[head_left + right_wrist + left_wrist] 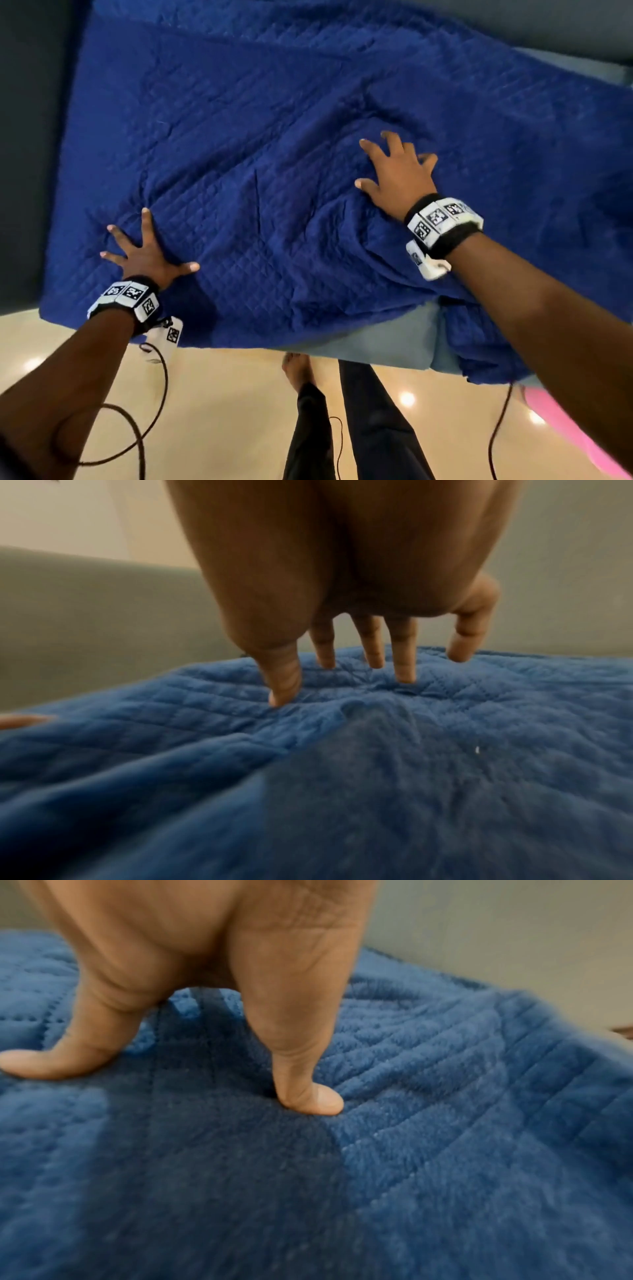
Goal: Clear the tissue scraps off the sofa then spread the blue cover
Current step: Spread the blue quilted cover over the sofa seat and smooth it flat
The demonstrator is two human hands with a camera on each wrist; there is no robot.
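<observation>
A quilted, deep-blue fabric cover [308, 137] lies over the seat of a grey upholstered sofa [387, 339], reaching from the near edge up to the far backrest. It sits flat at the far left and is rumpled into ridges and folds across the middle and near right, where a bunched part hangs over the near edge and leaves a strip of pale grey cushion bare.

The left hand [145, 255] rests palm-down on the cover at the near left, close to the front edge. Its grip is wide open: the fingers [308, 1096] are spread and straight, pressing into the pile, and hold nothing.

The right hand [399, 174] lies on the cover right of centre, farther in than the left, beside the thickest folds. Its fingers [405, 653] are also spread, bent a little at the knuckles so the tips dent the cloth; the wrist view shows no fabric gathered between them, so this grip too is open and only presses.

Both wrists carry black bands with white blocks printed in black-and-white markers [132, 296], and dark cables [144, 428] trail from them toward the glossy beige floor [222, 411]. The person's dark trouser legs [373, 421] and a bare foot [298, 368] stand just in front of the sofa. A blurred pink object [565, 428] shows at the near right.
</observation>
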